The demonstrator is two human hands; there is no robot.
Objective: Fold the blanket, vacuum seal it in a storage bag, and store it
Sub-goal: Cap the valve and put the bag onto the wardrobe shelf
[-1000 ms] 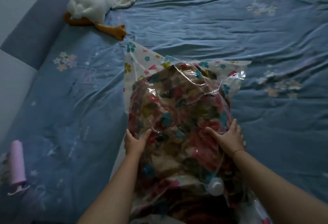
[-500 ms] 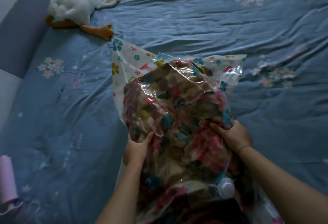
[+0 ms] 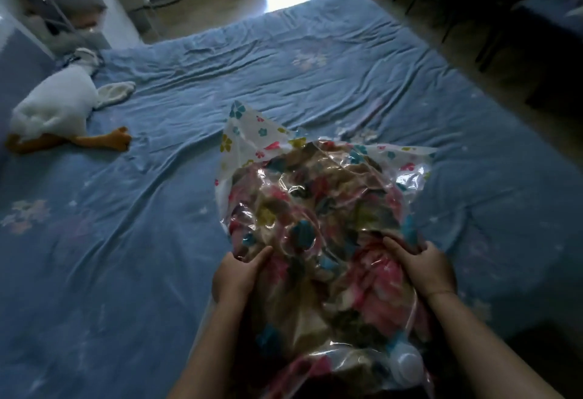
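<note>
The left hand [image 3: 235, 275] and right hand [image 3: 429, 269] each grip a side of the clear bag [image 3: 252, 133] on the blue bed [image 3: 126, 240], thumbs on top, fingers curled round its edges, the flowery blanket [image 3: 331, 240] packed inside

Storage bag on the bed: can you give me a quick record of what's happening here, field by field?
place: blue bed sheet, wrinkled
bag: clear flower-printed storage bag, bulging
contents: patterned blanket inside the bag
left: left hand grips the bag's left side
right: right hand grips its right side
valve: white valve cap at the bag's near end
also there: plush goose lying at the far left of the bed
</note>
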